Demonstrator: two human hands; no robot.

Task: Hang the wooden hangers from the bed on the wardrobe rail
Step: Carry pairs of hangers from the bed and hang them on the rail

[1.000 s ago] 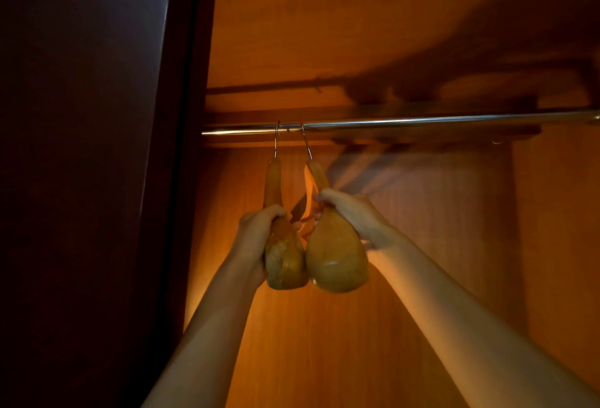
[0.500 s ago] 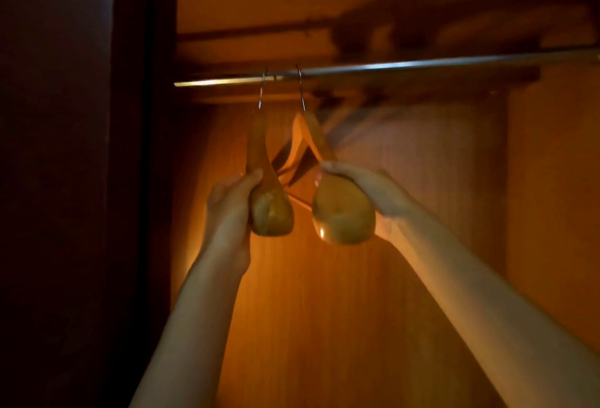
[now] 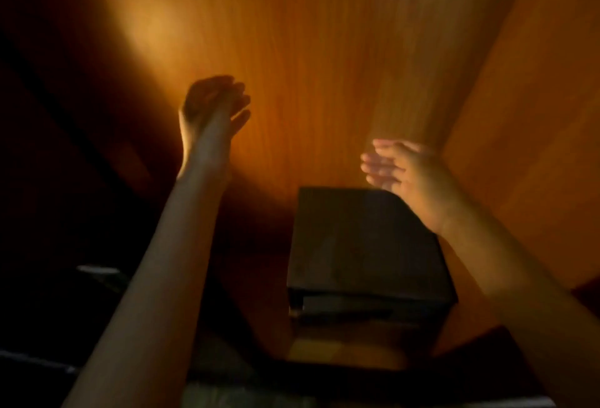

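Neither the wardrobe rail nor the wooden hangers show in this view, which looks down into the wardrobe. My left hand (image 3: 212,105) is raised in front of the lit wooden back panel (image 3: 324,66), fingers loosely spread and holding nothing. My right hand (image 3: 401,167) hovers lower on the right, blurred, fingers relaxed and empty, just above the back corner of a dark box.
A dark box (image 3: 367,245) with a drawer-like front stands on the wardrobe floor at centre right. The wardrobe's right side wall (image 3: 535,115) rises beside it. The left side is a dark door or frame (image 3: 65,148). The image is dim and blurred.
Both hands have let go of the two hangers on the rail and dropped lower. The view has tilted down, so the rail and hangers left the frame.
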